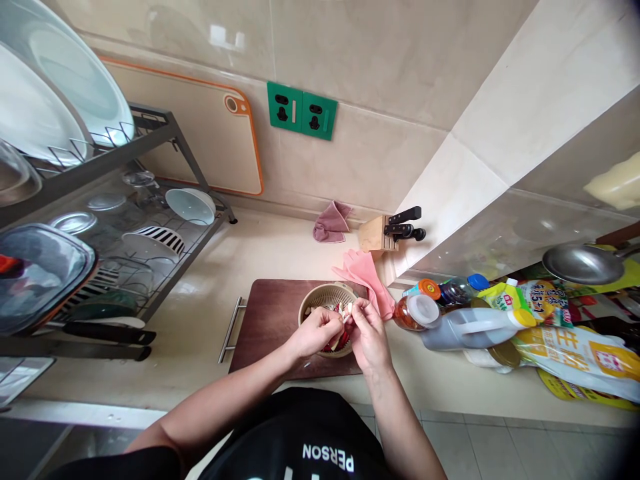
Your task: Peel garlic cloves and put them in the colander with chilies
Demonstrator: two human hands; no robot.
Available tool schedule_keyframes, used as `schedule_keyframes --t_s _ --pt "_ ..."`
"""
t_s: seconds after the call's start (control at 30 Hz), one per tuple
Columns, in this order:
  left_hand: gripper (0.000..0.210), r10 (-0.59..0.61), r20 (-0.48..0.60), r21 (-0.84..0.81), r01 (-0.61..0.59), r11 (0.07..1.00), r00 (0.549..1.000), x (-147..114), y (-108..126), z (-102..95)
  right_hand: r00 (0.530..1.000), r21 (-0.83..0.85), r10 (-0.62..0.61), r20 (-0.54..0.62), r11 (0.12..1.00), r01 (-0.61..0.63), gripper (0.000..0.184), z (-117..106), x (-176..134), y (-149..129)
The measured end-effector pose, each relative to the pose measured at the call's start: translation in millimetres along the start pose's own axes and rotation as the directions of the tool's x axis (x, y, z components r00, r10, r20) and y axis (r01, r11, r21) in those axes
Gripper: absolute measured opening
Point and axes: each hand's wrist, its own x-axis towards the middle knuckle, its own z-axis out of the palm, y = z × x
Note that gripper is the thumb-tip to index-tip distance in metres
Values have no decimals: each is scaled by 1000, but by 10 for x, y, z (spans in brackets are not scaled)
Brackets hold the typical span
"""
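A beige ribbed basket [306, 301] sits on a dark brown cutting board [265, 320], with red and whitish pieces inside. Just above it, my left hand [323, 331] pinches a small pale piece, its thumb and index finger pressed together. My right hand [369, 333] is close beside it, fingertips closed on a small whitish piece that looks like a garlic clove [349, 309]. Both hands meet over the basket and partly hide what is in it. A tiny white scrap lies on the board near my left wrist.
A dish rack [187, 160] with plates and bowls stands at left. Behind the board are pink rubber gloves [363, 270], a mauve cloth [333, 223] and a knife block [373, 235]. Several jars, bottles and food packets crowd the right, including a grey jug [460, 327].
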Motion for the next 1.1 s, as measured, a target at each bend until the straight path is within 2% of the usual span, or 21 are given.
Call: schedule_keyframes --t_s 0.13,0.23,0.4,0.53,0.63,0.8,0.93,1.1 --pt "32 -9 59 3 9 1000 998 -14 -32 -57 1000 76 30 -8 997 -30 26 -47 38 -40" --pt "28 -33 77 -72 38 997 997 -14 -36 -100 998 50 41 42 998 -44 22 -81 29 -96" --pt "17 -64 69 -194 76 978 996 12 -34 -145 984 -104 100 144 991 -85 22 -61 -36 -174" --pt "9 -44 35 -243 51 969 998 38 -75 -168 985 -251 54 163 968 -11 20 -46 -51 -160" --pt "8 -31 24 -253 36 967 999 38 -87 -173 980 -389 16 198 919 64 19 -72 -43 -133" --pt "19 6 52 -121 0 993 999 0 -26 -169 973 -569 -58 223 803 178 19 -105 -48 -154" --pt "24 57 44 34 -59 998 997 -14 -18 -171 944 -643 -153 291 699 312 16 -72 -69 -213" --pt "30 76 64 94 -82 992 995 -20 -46 -182 921 -649 -174 348 664 371 16 -62 -69 -225"
